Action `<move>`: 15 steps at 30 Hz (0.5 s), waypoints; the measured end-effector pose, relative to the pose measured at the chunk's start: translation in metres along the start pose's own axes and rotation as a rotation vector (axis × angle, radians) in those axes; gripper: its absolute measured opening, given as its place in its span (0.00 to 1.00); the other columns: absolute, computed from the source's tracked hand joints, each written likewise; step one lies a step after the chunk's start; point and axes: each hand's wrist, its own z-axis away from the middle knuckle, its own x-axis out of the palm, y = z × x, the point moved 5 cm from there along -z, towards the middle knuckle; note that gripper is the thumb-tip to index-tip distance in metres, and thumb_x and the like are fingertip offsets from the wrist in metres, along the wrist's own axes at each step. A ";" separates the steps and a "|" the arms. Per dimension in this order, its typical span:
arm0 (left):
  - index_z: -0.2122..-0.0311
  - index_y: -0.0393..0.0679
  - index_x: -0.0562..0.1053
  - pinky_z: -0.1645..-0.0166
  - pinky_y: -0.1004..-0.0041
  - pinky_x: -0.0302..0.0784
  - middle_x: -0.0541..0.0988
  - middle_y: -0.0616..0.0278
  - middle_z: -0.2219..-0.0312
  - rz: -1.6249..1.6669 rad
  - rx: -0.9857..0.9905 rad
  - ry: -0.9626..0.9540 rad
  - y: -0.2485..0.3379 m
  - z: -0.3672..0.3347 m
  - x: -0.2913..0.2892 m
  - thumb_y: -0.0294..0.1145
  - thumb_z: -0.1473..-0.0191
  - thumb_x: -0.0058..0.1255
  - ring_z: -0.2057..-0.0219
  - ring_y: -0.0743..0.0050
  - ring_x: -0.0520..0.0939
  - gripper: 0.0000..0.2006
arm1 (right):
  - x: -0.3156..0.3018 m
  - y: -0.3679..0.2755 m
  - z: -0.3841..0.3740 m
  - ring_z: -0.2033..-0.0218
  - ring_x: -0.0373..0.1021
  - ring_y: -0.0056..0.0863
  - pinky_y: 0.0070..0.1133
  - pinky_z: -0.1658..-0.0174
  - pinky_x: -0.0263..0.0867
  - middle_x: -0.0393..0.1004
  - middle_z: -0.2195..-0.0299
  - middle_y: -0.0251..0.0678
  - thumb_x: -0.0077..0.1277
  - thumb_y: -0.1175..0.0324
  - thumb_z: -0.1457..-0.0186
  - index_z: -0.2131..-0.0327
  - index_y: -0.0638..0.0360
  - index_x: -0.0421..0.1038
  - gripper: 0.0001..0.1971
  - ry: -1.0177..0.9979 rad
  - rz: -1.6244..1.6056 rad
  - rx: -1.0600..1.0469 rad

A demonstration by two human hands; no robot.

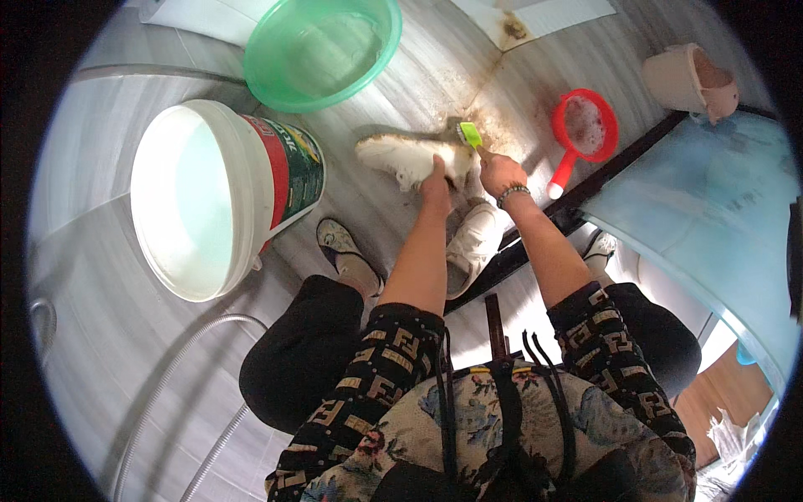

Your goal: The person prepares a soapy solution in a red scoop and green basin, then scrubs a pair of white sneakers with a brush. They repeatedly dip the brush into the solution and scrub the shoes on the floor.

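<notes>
My left hand (pixel 436 189) grips a white shoe (pixel 393 157) lying on its side on the wet grey floor, with the thumb showing on its pale surface. A small brush (pixel 470 134) with a bright green body is in my closed right hand (pixel 502 174). Its bristle end is at the right end of the shoe; whether the bristles touch it I cannot tell. Dirty brownish water and suds spread on the floor beyond the brush. Another white shoe (pixel 478 238) rests between my forearms, its opening toward me.
A large white bucket (pixel 272 167) stands at left, a green basin (pixel 386 71) beyond it. To the right lie a red dipper (pixel 614 125) with suds and a beige container (pixel 669 79) near a dark door-track (pixel 619 159) and glass panel (pixel 694 192). A hose (pixel 167 376) runs at lower left.
</notes>
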 end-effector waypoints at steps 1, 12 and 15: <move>0.61 0.35 0.65 0.64 0.71 0.64 0.70 0.61 0.67 -0.054 0.008 0.062 -0.001 -0.002 -0.009 0.54 0.55 0.46 0.67 0.70 0.69 0.28 | 0.003 -0.002 0.007 0.73 0.69 0.40 0.33 0.71 0.65 0.71 0.74 0.45 0.31 0.60 0.49 0.51 0.35 0.57 0.19 -0.004 -0.015 0.001; 0.53 0.35 0.61 0.60 0.71 0.62 0.67 0.61 0.62 -0.160 -0.084 0.042 0.008 0.005 -0.009 0.64 0.56 0.35 0.64 0.70 0.68 0.38 | -0.009 -0.024 0.015 0.72 0.70 0.39 0.32 0.70 0.66 0.71 0.74 0.44 0.33 0.63 0.50 0.54 0.41 0.60 0.18 -0.076 0.099 0.008; 0.53 0.36 0.60 0.61 0.74 0.63 0.67 0.62 0.62 0.029 -0.007 -0.036 0.007 0.017 -0.009 0.66 0.57 0.34 0.65 0.72 0.68 0.39 | 0.003 -0.041 0.050 0.74 0.70 0.38 0.31 0.72 0.66 0.71 0.73 0.43 0.34 0.67 0.53 0.50 0.36 0.55 0.24 -0.178 0.130 -0.098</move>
